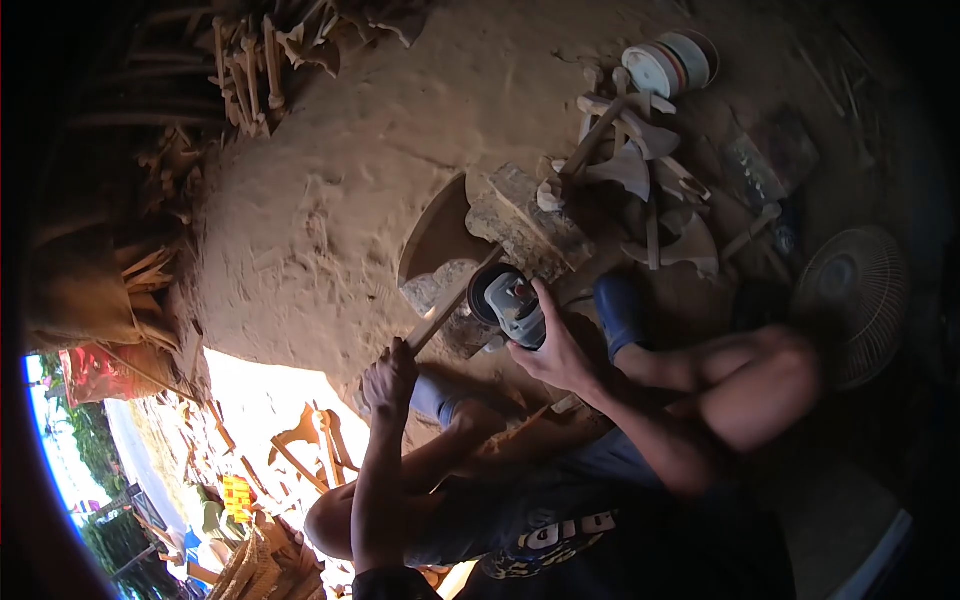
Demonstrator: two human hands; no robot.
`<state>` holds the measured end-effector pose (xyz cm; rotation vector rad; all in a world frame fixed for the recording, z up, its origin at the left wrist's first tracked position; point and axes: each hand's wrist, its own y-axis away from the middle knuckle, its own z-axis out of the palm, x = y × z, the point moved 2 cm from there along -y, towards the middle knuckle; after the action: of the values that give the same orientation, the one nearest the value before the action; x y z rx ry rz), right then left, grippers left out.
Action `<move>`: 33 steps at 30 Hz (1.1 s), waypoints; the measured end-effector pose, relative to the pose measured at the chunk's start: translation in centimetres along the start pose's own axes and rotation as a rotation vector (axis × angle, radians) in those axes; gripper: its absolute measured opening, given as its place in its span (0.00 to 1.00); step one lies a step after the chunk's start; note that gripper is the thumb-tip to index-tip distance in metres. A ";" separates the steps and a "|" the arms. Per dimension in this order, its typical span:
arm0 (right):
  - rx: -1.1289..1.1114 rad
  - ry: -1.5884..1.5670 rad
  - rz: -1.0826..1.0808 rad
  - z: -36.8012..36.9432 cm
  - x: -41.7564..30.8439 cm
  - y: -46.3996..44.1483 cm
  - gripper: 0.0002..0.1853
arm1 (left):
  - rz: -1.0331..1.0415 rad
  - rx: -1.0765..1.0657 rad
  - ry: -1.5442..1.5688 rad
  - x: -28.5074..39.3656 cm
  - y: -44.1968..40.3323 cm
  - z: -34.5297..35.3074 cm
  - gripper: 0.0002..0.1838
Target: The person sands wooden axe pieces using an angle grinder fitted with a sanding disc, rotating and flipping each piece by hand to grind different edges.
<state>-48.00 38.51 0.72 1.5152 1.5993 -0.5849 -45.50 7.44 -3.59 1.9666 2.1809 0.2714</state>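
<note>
My left hand (pixel 390 381) is closed around the lower end of a long wooden piece (pixel 437 322), which slants up to the right toward a worn block (pixel 527 222). In my right hand (pixel 556 350) is a grey angle grinder (pixel 515 308), its fingers wrapped round the body. The grinder's round dark disc (pixel 488 292) lies against or just over the wooden piece; whether they touch I cannot tell. Beside the block, a curved dark sheet or pan (pixel 437 232) lies on the ground.
Carved wooden pieces (pixel 625 170) are piled beyond the block, near a white bucket (pixel 668 65). A round fan (pixel 853 305) stands at the right. More wood (pixel 246 75) lies at the upper left, and a red sack (pixel 112 372) at the left.
</note>
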 end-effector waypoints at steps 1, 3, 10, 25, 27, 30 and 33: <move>-0.009 0.010 0.018 -0.2 -0.1 -0.1 0.52 | -0.001 0.001 -0.001 0.0 0.0 0.0 0.06; 0.009 0.004 0.009 -0.3 0.0 -0.2 0.52 | -0.002 0.003 -0.002 0.1 0.0 -0.1 0.05; 0.062 -0.050 -0.074 -0.2 -0.1 -0.4 0.52 | -0.002 0.023 0.002 0.1 0.0 0.1 0.05; -0.053 -0.203 0.047 -0.2 2.4 -1.0 0.55 | -0.007 0.008 -0.010 -0.1 0.0 0.1 0.07; -0.029 -0.186 0.051 -0.3 2.0 -0.8 0.55 | -0.020 -0.013 -0.008 -0.2 -0.1 0.3 0.07; -0.008 -0.147 0.075 -0.9 1.8 -0.6 0.53 | -0.007 0.026 0.002 -0.4 0.0 0.7 0.05; 0.059 -0.133 0.053 -1.2 2.3 -0.8 0.52 | -0.018 0.013 -0.005 -0.2 0.0 0.5 0.05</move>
<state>-48.88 40.66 -0.66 1.5240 1.4476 -0.6936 -45.34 7.24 -4.04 1.9507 2.2019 0.2504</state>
